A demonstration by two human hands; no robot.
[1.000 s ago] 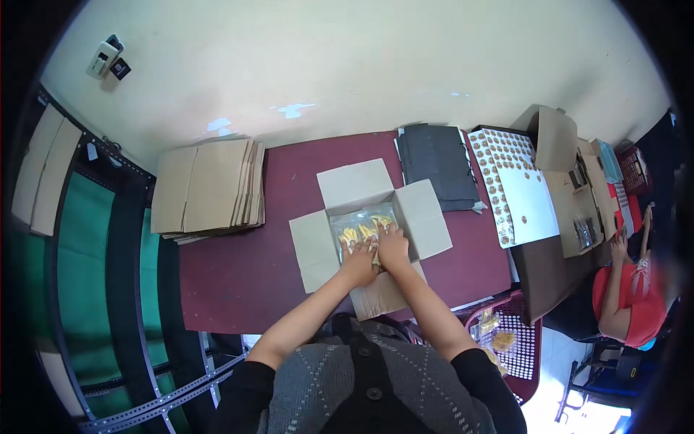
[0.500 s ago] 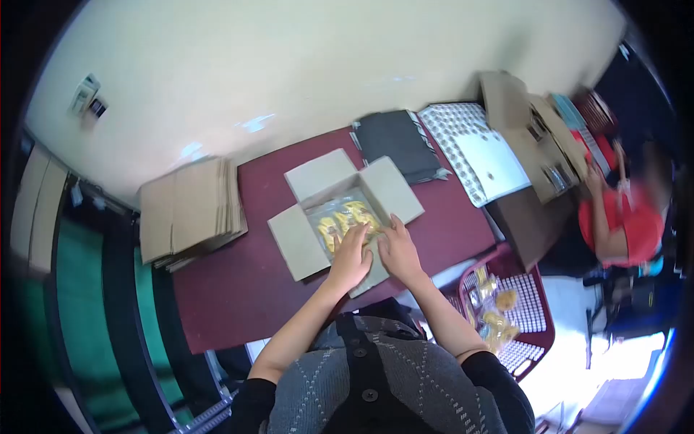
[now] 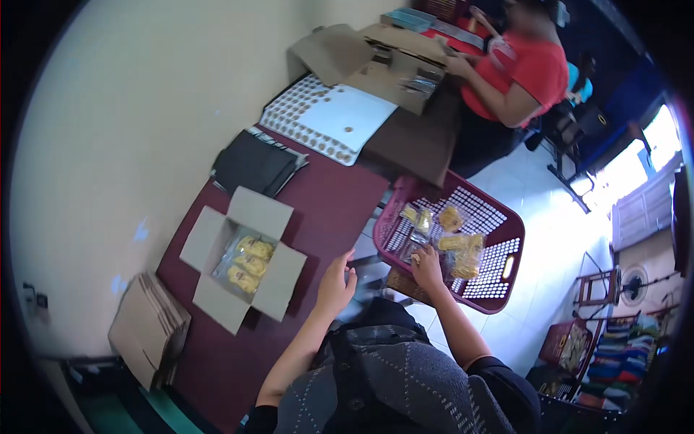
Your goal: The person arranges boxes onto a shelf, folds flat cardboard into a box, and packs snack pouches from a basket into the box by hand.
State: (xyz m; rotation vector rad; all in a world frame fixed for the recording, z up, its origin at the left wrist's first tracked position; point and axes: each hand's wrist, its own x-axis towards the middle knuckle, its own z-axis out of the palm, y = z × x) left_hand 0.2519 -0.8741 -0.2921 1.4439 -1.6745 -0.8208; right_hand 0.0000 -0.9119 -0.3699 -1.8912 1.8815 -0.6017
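An open cardboard box (image 3: pixel 262 210) stands on the dark red table (image 3: pixel 217 362), with clear bags of yellow pieces (image 3: pixel 249 262) inside. Above the table's edge, right of the box, my left hand (image 3: pixel 337 283) is empty with its fingers apart. My right hand (image 3: pixel 426 266) reaches into the dark red basket (image 3: pixel 507 269), at its near left side, against the clear packets there. Its fingers are bent and partly hidden, so any hold is unclear. Packets of yellow pieces (image 3: pixel 466 253) lie in the basket just right of that hand.
Folded black material (image 3: pixel 256 163) lies behind the box. Flattened cartons (image 3: pixel 148 325) stand at the lower left. A white sheet with small round pieces (image 3: pixel 347 119) and another open carton (image 3: pixel 397 79) are farther back. A person in red (image 3: pixel 520 72) is beside them.
The view has turned right. Both hands have left the box; my right hand has moved into the basket, while my left is over the table's edge.
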